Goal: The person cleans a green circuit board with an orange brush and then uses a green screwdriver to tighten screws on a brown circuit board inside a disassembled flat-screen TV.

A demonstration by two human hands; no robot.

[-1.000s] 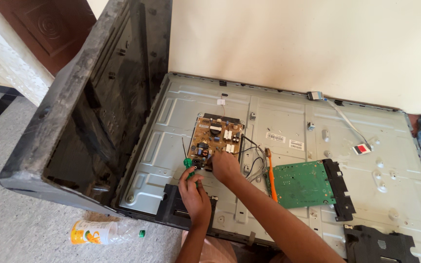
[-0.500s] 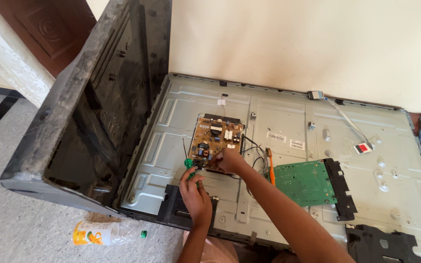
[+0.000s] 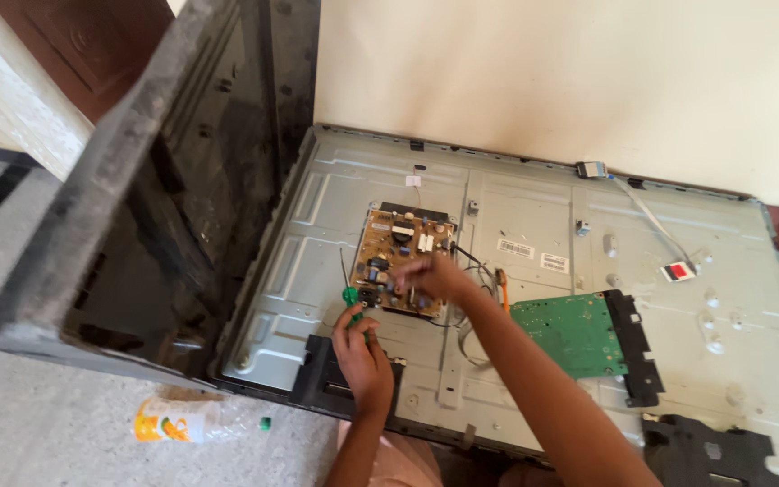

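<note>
A green-handled screwdriver (image 3: 351, 298) is gripped in the left hand (image 3: 364, 353), fingers clamped round it, tip set at the lower-left corner of the tan power board (image 3: 405, 257). That board is seated near the middle of the grey metal back panel (image 3: 534, 298). The right hand (image 3: 432, 275) is blurred over the board's lower-right edge; its grip cannot be told. Risks: driver slip onto components through off-axis pressure; the black wires (image 3: 466, 260) snagged by the right hand; the green board (image 3: 570, 334) lies close by.
</note>
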